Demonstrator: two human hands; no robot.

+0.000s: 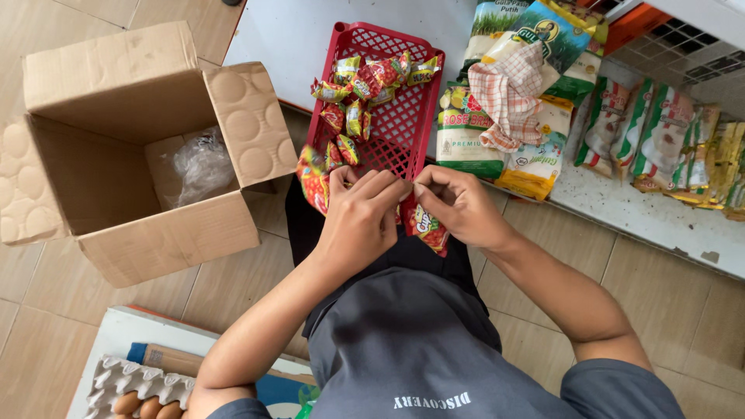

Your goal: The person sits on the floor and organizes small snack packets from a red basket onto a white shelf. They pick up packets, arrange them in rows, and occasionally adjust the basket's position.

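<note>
My left hand [358,217] and my right hand [459,203] meet in front of my lap, fingertips together, pinching a strip of small red and yellow snack packets [425,226]. One part of the strip hangs below my right hand, another [313,180] curls out to the left of my left hand. Just beyond my hands a red plastic basket [403,116] holds several more of the same packets [358,85], piled toward its far left side.
An open cardboard box [140,147] with crumpled clear plastic [200,163] inside stands on the tiled floor at left. Bags of rice and sugar [504,101] with a checked cloth [508,89] line a low white shelf at right. An egg tray [136,388] lies at bottom left.
</note>
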